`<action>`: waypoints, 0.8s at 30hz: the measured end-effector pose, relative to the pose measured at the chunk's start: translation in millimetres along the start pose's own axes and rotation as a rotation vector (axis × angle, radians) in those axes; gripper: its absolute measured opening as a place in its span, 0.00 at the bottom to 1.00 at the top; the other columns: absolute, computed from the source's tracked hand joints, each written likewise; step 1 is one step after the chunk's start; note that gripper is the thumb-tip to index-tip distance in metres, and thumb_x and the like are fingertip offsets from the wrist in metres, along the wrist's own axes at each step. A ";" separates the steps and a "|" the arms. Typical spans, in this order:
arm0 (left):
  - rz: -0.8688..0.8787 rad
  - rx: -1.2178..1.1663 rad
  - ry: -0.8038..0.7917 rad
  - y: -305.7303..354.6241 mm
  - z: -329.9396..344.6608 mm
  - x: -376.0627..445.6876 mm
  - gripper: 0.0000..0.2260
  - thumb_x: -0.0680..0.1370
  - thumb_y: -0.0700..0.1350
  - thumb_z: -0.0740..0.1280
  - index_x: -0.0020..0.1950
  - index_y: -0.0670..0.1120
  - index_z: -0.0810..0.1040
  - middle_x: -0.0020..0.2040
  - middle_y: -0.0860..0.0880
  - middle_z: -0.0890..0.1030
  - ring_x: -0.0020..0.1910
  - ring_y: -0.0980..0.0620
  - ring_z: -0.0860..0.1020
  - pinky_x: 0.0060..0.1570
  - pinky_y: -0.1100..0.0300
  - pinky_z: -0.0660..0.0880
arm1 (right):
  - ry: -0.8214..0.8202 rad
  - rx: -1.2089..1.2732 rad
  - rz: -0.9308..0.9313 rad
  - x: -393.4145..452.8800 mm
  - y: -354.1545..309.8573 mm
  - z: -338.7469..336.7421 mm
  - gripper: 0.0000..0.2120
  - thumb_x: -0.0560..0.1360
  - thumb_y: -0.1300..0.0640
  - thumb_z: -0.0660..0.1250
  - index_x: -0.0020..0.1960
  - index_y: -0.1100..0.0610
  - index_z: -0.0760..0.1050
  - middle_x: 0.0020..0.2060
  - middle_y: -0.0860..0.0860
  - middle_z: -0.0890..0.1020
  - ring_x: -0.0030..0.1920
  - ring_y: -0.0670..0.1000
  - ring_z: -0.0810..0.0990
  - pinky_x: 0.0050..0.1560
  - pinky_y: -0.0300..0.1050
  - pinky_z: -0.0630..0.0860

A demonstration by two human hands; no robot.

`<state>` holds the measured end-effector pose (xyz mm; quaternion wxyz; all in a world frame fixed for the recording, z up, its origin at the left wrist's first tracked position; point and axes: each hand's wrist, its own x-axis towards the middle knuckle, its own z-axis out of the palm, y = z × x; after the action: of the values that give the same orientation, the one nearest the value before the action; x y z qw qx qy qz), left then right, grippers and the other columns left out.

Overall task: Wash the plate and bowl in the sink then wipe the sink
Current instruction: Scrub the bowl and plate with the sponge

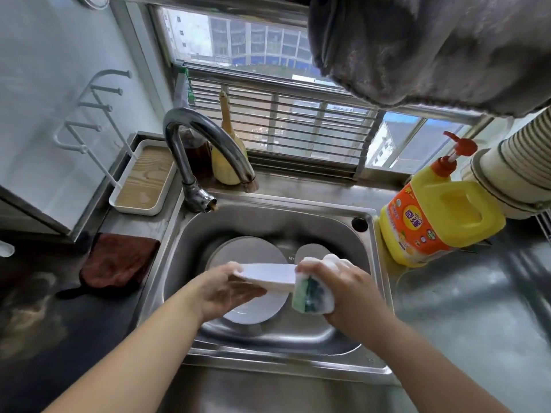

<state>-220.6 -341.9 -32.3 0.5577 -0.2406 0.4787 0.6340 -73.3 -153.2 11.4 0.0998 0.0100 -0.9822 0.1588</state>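
Head view. The plate (265,275) is held level above the sink (369,263), over the middle of the basin and clear of its floor. It is white, rigid and thin at the rim; judged from its look it is ceramic or melamine, light enough for one hand, and breakable if dropped onto the steel. It is wet and soapy on the right, so it is likely slippery; hold it at the rim, thumb above and fingers beneath.

The left hand (223,289) does just that: its grip is closed on the plate's left rim, thumb on top, fingers under the base, forearm reaching in from the near left of the sink.

The right hand (337,281) has its grip wrapped round a foam-covered sponge (311,293), green face toward the viewer, pressed against the plate's right rim. The sponge is soft and yields under pressure. The wrist is bent down over the basin.

The bowl (253,308) sits on the floor of the sink, directly below the plate, partly hidden by the left hand.

The faucet (205,150) stands at the far left corner of the sink; no water visibly runs. A soap bottle (438,216) stands on the tabletop just right of the sink.
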 end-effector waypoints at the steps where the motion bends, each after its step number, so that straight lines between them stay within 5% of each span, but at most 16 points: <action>1: 0.013 0.019 0.036 -0.9 -3.1 1.3 0.17 0.76 0.32 0.58 0.65 0.29 0.69 0.52 0.32 0.80 0.44 0.36 0.82 0.37 0.50 0.82 | -0.033 -0.003 -0.007 -2.7 2.4 3.9 0.29 0.61 0.56 0.74 0.58 0.43 0.68 0.41 0.48 0.77 0.38 0.52 0.76 0.35 0.42 0.75; 4: 0.047 0.058 0.164 -5.2 -14.4 6.5 0.18 0.76 0.27 0.55 0.65 0.33 0.69 0.53 0.36 0.79 0.46 0.39 0.80 0.30 0.53 0.81 | -0.261 0.108 0.073 -7.5 10.3 16.8 0.32 0.66 0.53 0.71 0.65 0.38 0.63 0.52 0.47 0.78 0.50 0.51 0.77 0.48 0.47 0.78; 7: 0.076 0.131 0.240 -8.1 -24.8 13.0 0.22 0.77 0.26 0.55 0.66 0.43 0.70 0.58 0.39 0.78 0.50 0.42 0.79 0.31 0.53 0.81 | -0.444 0.473 0.388 -9.1 16.1 23.7 0.40 0.68 0.52 0.73 0.69 0.30 0.53 0.59 0.44 0.74 0.55 0.45 0.76 0.57 0.41 0.75; 10: 0.091 0.168 0.281 -9.5 -33.1 19.5 0.21 0.78 0.27 0.55 0.63 0.47 0.71 0.59 0.42 0.77 0.51 0.43 0.78 0.30 0.53 0.81 | -0.384 0.746 0.666 -4.4 20.8 29.7 0.45 0.69 0.55 0.74 0.74 0.38 0.49 0.61 0.43 0.69 0.57 0.43 0.73 0.57 0.36 0.70; 14: 0.149 0.200 0.302 -15.9 -39.1 36.4 0.21 0.77 0.27 0.55 0.63 0.46 0.71 0.58 0.43 0.78 0.53 0.42 0.77 0.36 0.48 0.79 | -0.307 0.921 0.951 -0.2 30.5 51.7 0.44 0.68 0.46 0.74 0.75 0.47 0.53 0.64 0.48 0.70 0.60 0.50 0.75 0.59 0.43 0.72; 17: 0.185 0.132 0.329 -19.4 -41.8 49.8 0.23 0.76 0.25 0.52 0.63 0.46 0.71 0.53 0.45 0.80 0.48 0.46 0.78 0.37 0.51 0.77 | -0.303 1.054 1.058 -0.4 33.2 67.1 0.32 0.67 0.46 0.74 0.65 0.54 0.65 0.56 0.56 0.79 0.50 0.51 0.81 0.45 0.42 0.77; 21: 0.223 0.030 0.343 -19.7 -40.2 60.6 0.23 0.77 0.25 0.50 0.60 0.48 0.71 0.51 0.46 0.78 0.52 0.44 0.75 0.50 0.45 0.73 | -0.255 1.204 1.117 -2.9 33.3 78.6 0.11 0.73 0.56 0.71 0.53 0.55 0.73 0.39 0.49 0.80 0.37 0.45 0.81 0.34 0.39 0.76; 24: 0.214 0.018 0.397 -21.1 -50.4 77.1 0.24 0.77 0.24 0.50 0.64 0.46 0.71 0.58 0.42 0.77 0.54 0.42 0.75 0.49 0.44 0.72 | -0.285 1.183 1.116 -1.6 34.8 84.5 0.04 0.74 0.57 0.70 0.44 0.54 0.75 0.29 0.44 0.78 0.31 0.42 0.78 0.32 0.37 0.73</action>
<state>-232.5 -350.9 -125.6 0.3844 -0.3035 0.6076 0.6252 -89.8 -146.7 -78.3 -0.1410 -0.4082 -0.6002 0.6732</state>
